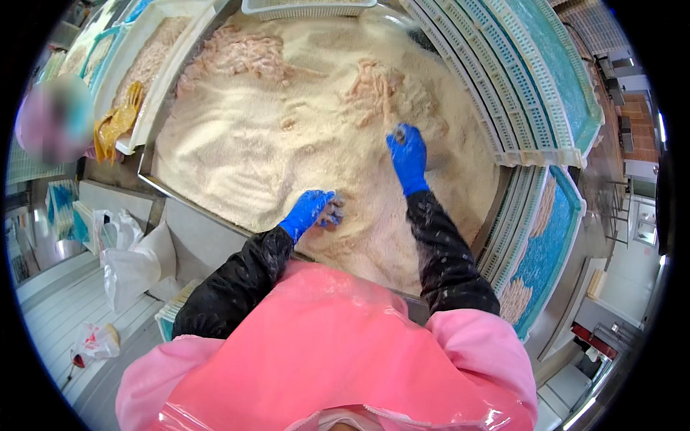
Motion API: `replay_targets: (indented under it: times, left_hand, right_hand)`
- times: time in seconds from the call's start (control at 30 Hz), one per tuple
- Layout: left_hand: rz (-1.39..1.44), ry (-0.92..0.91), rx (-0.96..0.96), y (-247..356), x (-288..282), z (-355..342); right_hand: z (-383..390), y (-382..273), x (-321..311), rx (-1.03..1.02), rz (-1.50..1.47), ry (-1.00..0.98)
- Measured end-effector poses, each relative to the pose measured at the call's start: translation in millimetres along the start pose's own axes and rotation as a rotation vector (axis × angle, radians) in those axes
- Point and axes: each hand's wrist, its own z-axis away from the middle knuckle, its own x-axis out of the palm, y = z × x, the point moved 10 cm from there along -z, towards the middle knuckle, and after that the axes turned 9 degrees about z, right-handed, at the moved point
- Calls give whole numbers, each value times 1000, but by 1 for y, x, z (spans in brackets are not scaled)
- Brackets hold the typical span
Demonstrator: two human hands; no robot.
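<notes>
My left hand [311,211], in a blue glove, hovers at or touches the pale crumbs [244,154] near the front of a large metal-edged tray [192,200]. Its crumb-dusted fingers are bent and apart, and I see nothing held in them. Farther right, my right hand [408,156], gloved the same way, is closed in a pinch at the near end of a raw pale-pink meat strip [387,113]. That strip trails back to a small heap of similar strips [369,85] on the crumbs. A larger heap of raw strips [241,52] lies at the far left.
Stacked perforated trays [496,79] rise along the right side, above a blue tray [543,251] bearing coated strips. At the far left, a white tub [154,54] holds more strips, beside a person's yellow glove [118,122]. White bags [140,262] stand at the lower left.
</notes>
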Motion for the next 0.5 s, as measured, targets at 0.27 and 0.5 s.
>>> replay_targets:
  times: [0.27, 0.5]
  left_hand:
    - [-632, 337, 1063, 88, 1, 40]
    - [-285, 384, 1098, 102, 34, -18]
  right_hand:
    - [186, -46, -9, -98, 279, -493]
    - [145, -4, 19, 333, -291, -82]
